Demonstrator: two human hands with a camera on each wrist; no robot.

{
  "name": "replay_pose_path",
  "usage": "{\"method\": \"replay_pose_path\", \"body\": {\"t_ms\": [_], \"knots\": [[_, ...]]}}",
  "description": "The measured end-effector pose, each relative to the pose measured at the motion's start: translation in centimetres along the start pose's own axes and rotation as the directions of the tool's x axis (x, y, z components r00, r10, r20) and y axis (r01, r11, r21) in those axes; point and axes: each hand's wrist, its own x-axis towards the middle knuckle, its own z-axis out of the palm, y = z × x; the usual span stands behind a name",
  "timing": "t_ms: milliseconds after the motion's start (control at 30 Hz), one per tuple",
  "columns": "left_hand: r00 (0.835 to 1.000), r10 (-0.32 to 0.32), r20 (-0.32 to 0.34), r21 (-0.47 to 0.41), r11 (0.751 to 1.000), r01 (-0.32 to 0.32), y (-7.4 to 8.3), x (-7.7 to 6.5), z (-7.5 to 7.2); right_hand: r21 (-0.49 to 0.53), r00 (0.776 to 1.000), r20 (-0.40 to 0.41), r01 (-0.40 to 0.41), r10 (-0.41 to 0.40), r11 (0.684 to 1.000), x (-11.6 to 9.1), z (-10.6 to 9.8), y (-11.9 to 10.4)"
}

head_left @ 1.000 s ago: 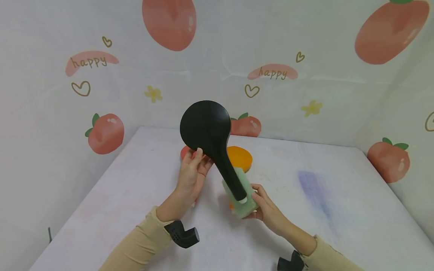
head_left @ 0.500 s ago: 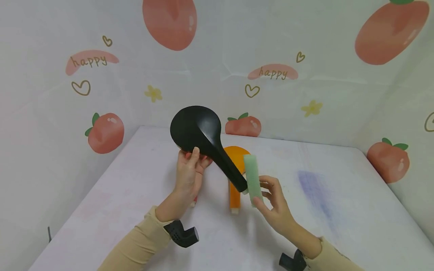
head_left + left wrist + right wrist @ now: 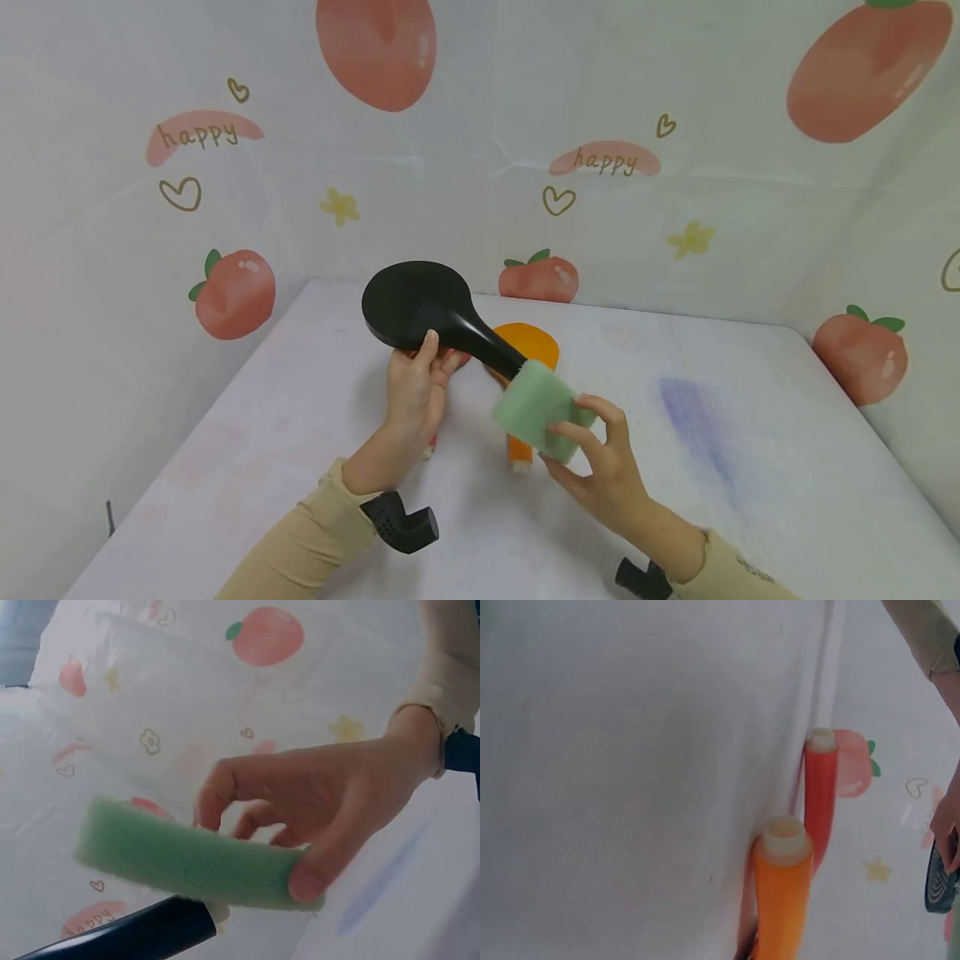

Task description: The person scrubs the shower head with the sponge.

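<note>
My left hand (image 3: 414, 396) grips a black shower head (image 3: 412, 304) by the rim of its round head, thumb on the back and fingers underneath. Its handle points down to the right. In the right wrist view, dotted spray holes show on the shower head's face (image 3: 937, 879). With thumb and fingers, my right hand (image 3: 618, 479) pinches a light green sponge (image 3: 528, 404) that overlaps the handle's end. The left wrist view shows the sponge (image 3: 172, 851) close above the black handle (image 3: 135, 934) and its whitish tip.
An orange shower head (image 3: 520, 450) lies on the white table (image 3: 750, 517) behind the sponge. Beside it lies a red one (image 3: 821, 787), mostly hidden by my left hand in the head view. A fruit-printed sheet (image 3: 450, 167) stands behind the table.
The black shower head has tipped lower and shifted left, its handle swinging flatter. My right hand has turned the sponge from beneath the handle, past its end, to over its tip.
</note>
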Motion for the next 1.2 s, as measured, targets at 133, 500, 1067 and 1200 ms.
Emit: {"method": "replay_pose_path", "body": {"t_ms": [133, 500, 1067, 1200], "knots": [[1.0, 0.002, 0.004, 0.003, 1.0, -0.002, -0.1, 0.2, -0.2, 0.147, 0.969, 0.037, -0.248, 0.245, 0.958, 0.1, -0.2, -0.5], [0.999, -0.018, -0.028, 0.056, 0.998, 0.02, -1.1, -0.1, -0.2, 0.585, 0.672, 0.297, -0.69, 0.679, 0.427, 1.1, -1.3, -0.2], [0.998, -0.016, 0.053, 0.091, 0.996, 0.011, -1.7, -0.5, -0.3, 0.62, 0.563, 0.308, -0.73, 0.767, 0.287, 2.3, -2.1, 1.7], [0.993, -0.053, 0.104, 0.147, 0.988, 0.037, -1.9, -0.7, -0.4, 0.575, 0.551, 0.282, -0.753, 0.785, 0.322, 2.5, -2.8, 2.4]]}}
